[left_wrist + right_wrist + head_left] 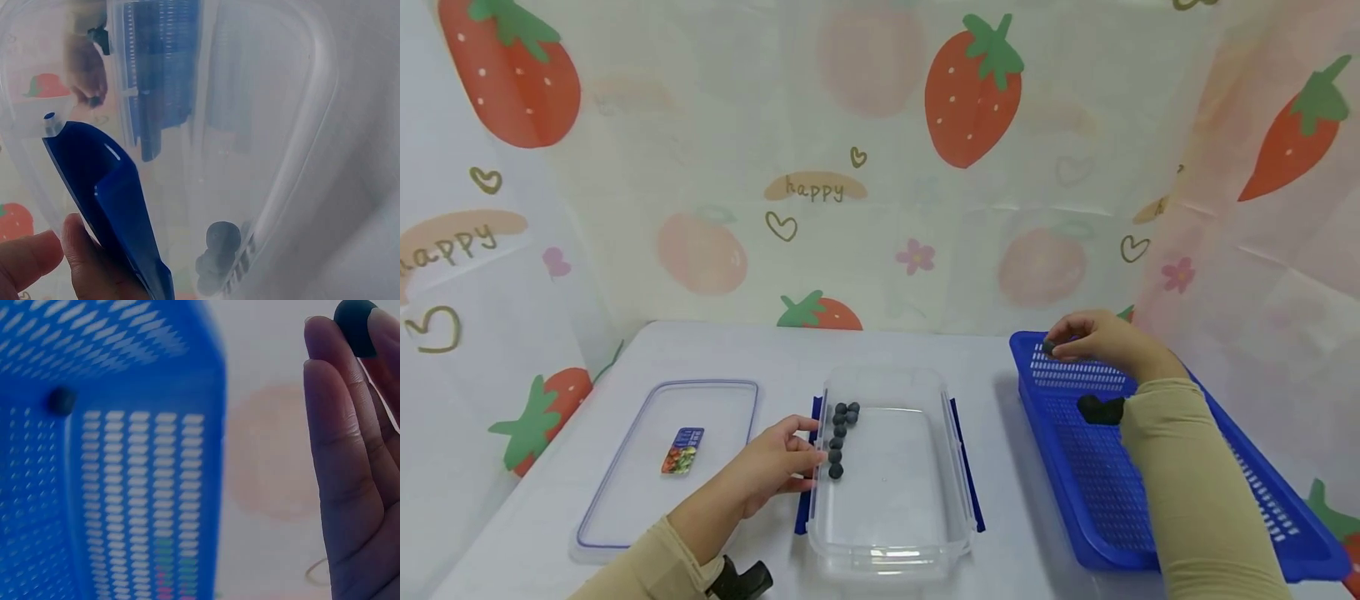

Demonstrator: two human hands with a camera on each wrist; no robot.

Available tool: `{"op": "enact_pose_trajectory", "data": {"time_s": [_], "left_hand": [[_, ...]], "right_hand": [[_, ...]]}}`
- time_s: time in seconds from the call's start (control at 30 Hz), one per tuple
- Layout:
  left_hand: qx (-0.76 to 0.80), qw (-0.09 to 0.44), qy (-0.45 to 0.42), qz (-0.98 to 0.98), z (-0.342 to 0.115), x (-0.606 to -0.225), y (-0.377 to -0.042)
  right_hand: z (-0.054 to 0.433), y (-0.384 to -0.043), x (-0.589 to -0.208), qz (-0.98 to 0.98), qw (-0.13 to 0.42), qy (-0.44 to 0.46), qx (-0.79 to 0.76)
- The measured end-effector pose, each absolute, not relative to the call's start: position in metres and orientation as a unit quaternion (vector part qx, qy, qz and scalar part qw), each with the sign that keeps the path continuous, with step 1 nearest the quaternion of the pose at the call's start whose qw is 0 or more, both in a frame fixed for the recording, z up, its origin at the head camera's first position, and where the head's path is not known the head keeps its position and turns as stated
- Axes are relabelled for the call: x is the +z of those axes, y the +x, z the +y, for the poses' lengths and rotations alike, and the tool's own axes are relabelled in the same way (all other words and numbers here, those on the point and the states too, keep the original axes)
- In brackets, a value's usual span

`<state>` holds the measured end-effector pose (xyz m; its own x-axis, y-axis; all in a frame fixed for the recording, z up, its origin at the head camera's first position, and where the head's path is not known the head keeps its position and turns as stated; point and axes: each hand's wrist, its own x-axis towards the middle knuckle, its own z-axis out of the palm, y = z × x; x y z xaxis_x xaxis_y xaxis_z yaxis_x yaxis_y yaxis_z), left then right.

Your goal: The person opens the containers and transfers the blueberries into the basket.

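Observation:
My right hand (1101,343) is raised over the far end of the blue basket (1063,500), pinching a small dark ball (356,326) between thumb and fingertips. Another dark ball (60,401) lies in a corner of the basket in the right wrist view. At the left side of a clear plastic box (891,550), my left hand (767,467) touches the wall and its blue latch (119,194) with spread fingers. Inside the box, several dark balls (837,443) line up along the left wall, clustered at the far end.
Left of the box lies a clear lid (625,492) with a blue-purple rim and a small printed label (682,450). Another blue flap (967,467) hangs open on the box's right side. A strawberry-print sheet (880,250) stands behind the white table (977,367).

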<state>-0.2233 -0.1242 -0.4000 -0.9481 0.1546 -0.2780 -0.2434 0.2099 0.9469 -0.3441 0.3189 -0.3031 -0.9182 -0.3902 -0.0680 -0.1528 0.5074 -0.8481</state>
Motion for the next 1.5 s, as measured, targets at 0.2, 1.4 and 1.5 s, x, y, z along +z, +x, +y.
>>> {"op": "enact_pose_trajectory", "data": {"time_s": [0.2, 1.4, 1.5], "left_hand": [[0.631, 0.158, -0.025, 0.759, -0.126, -0.401, -0.224], [0.631, 0.156, -0.018, 0.759, -0.125, -0.401, -0.224], [0.63, 0.154, -0.019, 0.761, -0.124, -0.401, -0.224]], "right_hand": [[0.336, -0.349, -0.319, 0.858, 0.144, -0.129, -0.476], [0.316, -0.351, -0.313, 0.892, 0.101, -0.125, -0.422], [0.299, -0.349, -0.299, 0.902, 0.083, -0.15, -0.396]]}}
